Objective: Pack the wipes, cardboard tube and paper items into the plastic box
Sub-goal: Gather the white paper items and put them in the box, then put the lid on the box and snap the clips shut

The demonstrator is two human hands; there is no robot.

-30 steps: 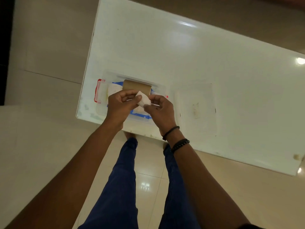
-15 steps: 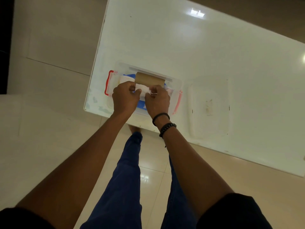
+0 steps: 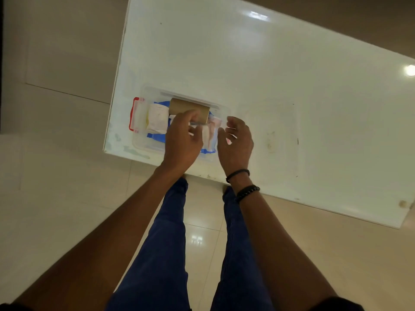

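Note:
A clear plastic box [image 3: 140, 142] with a red latch [image 3: 134, 114] sits at the near left corner of the white table. Inside lie a brown cardboard tube [image 3: 187, 107] along the far side, a white folded paper piece [image 3: 157, 117] at the left, pale paper items [image 3: 211, 133] at the right, and a blue wipes pack [image 3: 157, 137] underneath. My left hand [image 3: 182, 140] hovers over the box's middle, fingers loosely apart and holding nothing. My right hand [image 3: 235, 142] hovers over the box's right end, fingers spread and holding nothing.
The clear box lid [image 3: 271, 135] lies flat on the table just right of the box. The white table [image 3: 292, 75] stretches far and right. Its near edge runs just below the box, with tiled floor [image 3: 56, 153] and my legs beneath.
Both hands held a white paper piece over the box, pressed it down inside, then let go and lifted back toward me with fingers apart.

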